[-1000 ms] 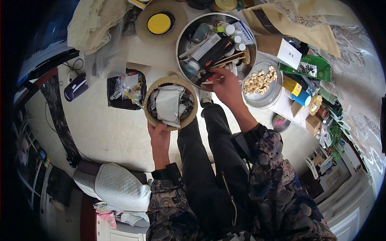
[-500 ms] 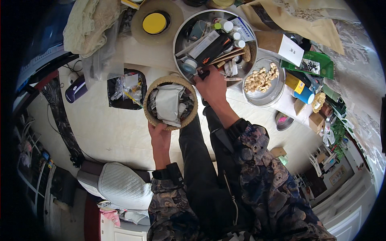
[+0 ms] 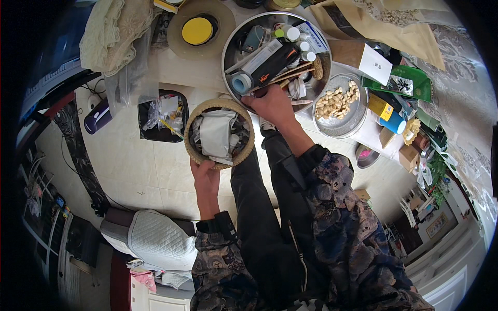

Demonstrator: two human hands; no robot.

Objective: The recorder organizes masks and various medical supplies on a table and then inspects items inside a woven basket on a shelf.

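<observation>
Gripping a round, straw-coloured woven basket (image 3: pixel 191 145) in your left hand (image 3: pixel 206 179)

You hold it by its near rim; a flat, silvery-white packet (image 3: pixel 215 135) lies inside, just beyond your fingers. Your right hand (image 3: pixel 273 106) is at the near wall of a round, shiny metal basin (image 3: pixel 231 58), fingers curled (whether they grasp anything, I cannot tell). Just beyond those fingertips sits a pale-blue, round-ended cylinder (image 3: pixel 241 82).
</observation>
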